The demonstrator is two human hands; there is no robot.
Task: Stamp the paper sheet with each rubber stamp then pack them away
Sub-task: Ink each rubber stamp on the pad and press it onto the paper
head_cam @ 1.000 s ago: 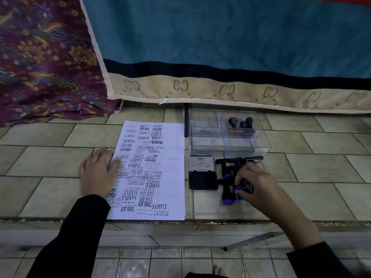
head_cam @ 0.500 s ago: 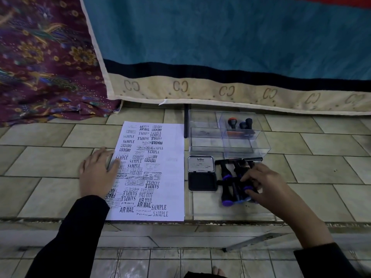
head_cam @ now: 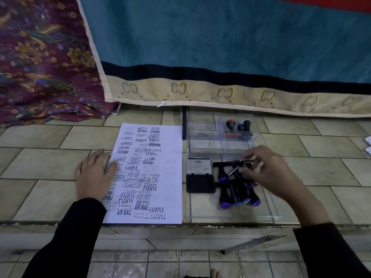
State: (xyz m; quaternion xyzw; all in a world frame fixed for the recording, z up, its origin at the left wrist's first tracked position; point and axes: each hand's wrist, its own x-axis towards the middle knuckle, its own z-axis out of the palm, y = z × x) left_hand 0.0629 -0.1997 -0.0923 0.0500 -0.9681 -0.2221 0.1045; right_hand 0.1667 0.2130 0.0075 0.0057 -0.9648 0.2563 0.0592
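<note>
A person's left hand (head_cam: 94, 175) lies flat, fingers straight, pressing the left edge of a paper sheet (head_cam: 168, 189). The right hand (head_cam: 269, 171) reaches over a pile of stamps (head_cam: 236, 193), with thumb and forefinger pinching the base of a tilted stamp (head_cam: 232, 171). The grip is blurred by motion. The two hands are well apart, with the full width of the sheet between them.

The sheet is crowded with black imprints on the side under the left hand, among them SAMPLE, AIR MAIL and FAX OUT. The strip nearest the right hand is almost blank. Just left of the right hand's fingertips an ink pad (head_cam: 199, 183) sits open, touching the pile. The black stamps, several of them capped in purple, lie on a flat clear lid (head_cam: 267, 211).

Just beyond the right hand stands a clear box (head_cam: 202, 145) with dividers. It holds three more stamps (head_cam: 247, 125) upright in its far right compartment. A black stick (head_cam: 183, 125) lies between the box and the far corner of the sheet.

Everything rests on a tiled ledge (head_cam: 40, 167). The near edges of the sheet and the lid run almost flush with the ledge's front lip. Bare tiles stretch away outside each hand, and white scraps (head_cam: 368, 145) show at the far right. The back of the ledge is closed off by a blue blanket (head_cam: 220, 47) with a beige border, and a patterned cloth (head_cam: 40, 57) hangs beyond the left hand.
</note>
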